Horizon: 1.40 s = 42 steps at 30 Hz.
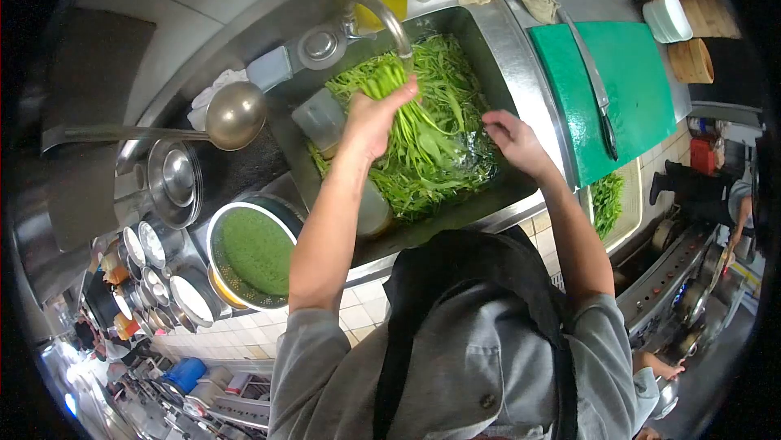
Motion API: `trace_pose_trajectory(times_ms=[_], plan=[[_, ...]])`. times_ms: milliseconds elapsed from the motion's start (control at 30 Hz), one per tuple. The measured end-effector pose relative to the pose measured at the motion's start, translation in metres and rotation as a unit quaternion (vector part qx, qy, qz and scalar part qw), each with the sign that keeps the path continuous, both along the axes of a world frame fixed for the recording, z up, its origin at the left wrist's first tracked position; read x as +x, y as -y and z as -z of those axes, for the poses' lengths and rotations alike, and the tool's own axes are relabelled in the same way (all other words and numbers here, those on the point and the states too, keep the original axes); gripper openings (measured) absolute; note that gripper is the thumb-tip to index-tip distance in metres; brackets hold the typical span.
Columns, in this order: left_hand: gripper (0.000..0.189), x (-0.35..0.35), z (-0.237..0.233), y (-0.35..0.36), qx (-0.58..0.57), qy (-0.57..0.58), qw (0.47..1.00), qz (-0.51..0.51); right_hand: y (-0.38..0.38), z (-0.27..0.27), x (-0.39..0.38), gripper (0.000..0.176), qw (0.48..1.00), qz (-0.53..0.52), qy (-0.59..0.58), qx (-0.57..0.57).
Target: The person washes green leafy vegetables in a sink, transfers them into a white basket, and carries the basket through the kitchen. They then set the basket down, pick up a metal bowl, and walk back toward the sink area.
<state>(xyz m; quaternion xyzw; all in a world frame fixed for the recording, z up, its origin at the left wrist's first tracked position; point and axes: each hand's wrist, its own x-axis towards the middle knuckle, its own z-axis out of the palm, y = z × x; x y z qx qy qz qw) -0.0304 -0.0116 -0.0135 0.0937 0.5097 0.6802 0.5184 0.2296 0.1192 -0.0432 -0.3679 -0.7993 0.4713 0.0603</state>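
Note:
My left hand [376, 121] is wrapped round a bunch of long-stemmed leafy greens [415, 126], stem ends up beneath the curved faucet [386, 13]. The leaves of the bunch hang down into the sink [480, 41], where many more loose greens [443, 65] lie in water. Near the sink's right wall is my right hand [518, 140], its fingers curled in and pressed together above the water. Whatever those fingers may hold is too small to make out. A clear plastic container [320, 118] sits in the sink left of the bunch.
To the right, a knife [594, 78] lies on a green cutting board [630, 106]. A basket of greens [622, 204] is below it. On the left are a large ladle [236, 114] and a colander of green bits [254, 253]. Another person [736, 196] stands far right by the stoves.

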Motion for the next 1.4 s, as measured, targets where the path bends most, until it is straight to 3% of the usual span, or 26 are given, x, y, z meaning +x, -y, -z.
trace_pose_trajectory(times_ms=[100,200,400,500,567,700,767,800,867,900,933,1033,1133,1200,1267,1333,1400], plan=[[0.030,0.028,0.001,0.017,-0.152,-0.168,0.971,0.072,-0.011,-0.012,-0.047,0.025,0.998,-0.011,-0.054,0.007],[0.034,0.054,0.039,0.047,-0.161,-0.168,0.969,0.083,-0.007,-0.028,-0.097,0.024,0.994,-0.048,-0.095,-0.003],[0.028,0.083,0.027,0.100,-0.186,-0.188,0.953,0.149,-0.003,-0.033,-0.173,0.023,0.976,-0.193,-0.064,0.074],[0.041,0.090,0.043,0.120,-0.144,-0.176,0.967,0.116,0.000,-0.036,-0.198,0.024,0.973,-0.203,-0.099,0.045],[0.041,0.092,0.055,0.128,-0.136,-0.174,0.970,0.101,0.003,-0.046,-0.209,0.023,0.977,-0.193,-0.056,-0.074],[0.040,0.093,0.057,0.137,-0.154,-0.175,0.970,0.074,0.005,-0.053,-0.223,0.021,0.970,-0.234,-0.023,-0.055],[0.038,0.090,0.051,0.138,-0.146,-0.189,0.969,0.069,0.000,-0.052,-0.230,0.020,0.940,-0.308,-0.057,0.132],[0.037,0.089,0.047,0.139,-0.136,-0.205,0.967,0.065,-0.002,-0.050,-0.233,0.020,0.940,-0.311,-0.056,0.129],[0.029,0.086,0.038,0.142,-0.142,-0.209,0.965,0.070,-0.007,-0.044,-0.241,0.011,0.906,-0.277,-0.200,0.249],[0.022,0.085,0.036,0.144,-0.145,-0.216,0.962,0.078,-0.015,-0.039,-0.247,0.015,0.870,-0.281,-0.245,0.323],[0.022,0.087,0.038,0.147,-0.146,-0.213,0.963,0.078,-0.022,-0.035,-0.249,0.015,0.871,-0.282,-0.243,0.321],[0.022,0.089,0.041,0.156,-0.149,-0.243,0.955,0.077,-0.036,-0.021,-0.254,0.024,0.904,-0.263,-0.174,0.290],[0.021,0.088,0.032,0.161,-0.147,-0.196,0.967,0.067,-0.045,0.000,-0.261,0.031,0.964,-0.160,-0.077,0.199],[0.021,0.088,0.029,0.166,-0.149,-0.147,0.978,0.013,-0.047,0.010,-0.264,0.036,0.968,-0.182,-0.030,0.171],[0.019,0.086,0.031,0.172,-0.149,-0.145,0.978,0.000,-0.037,0.022,-0.267,0.038,0.989,-0.095,-0.051,-0.103],[0.020,0.078,0.022,0.176,-0.163,-0.161,0.973,-0.026,-0.032,0.028,-0.266,0.042,0.986,-0.081,-0.055,-0.132],[0.025,0.064,0.007,0.175,-0.165,-0.111,0.979,-0.049,-0.032,0.043,-0.260,0.045,0.964,-0.008,-0.050,-0.262]])
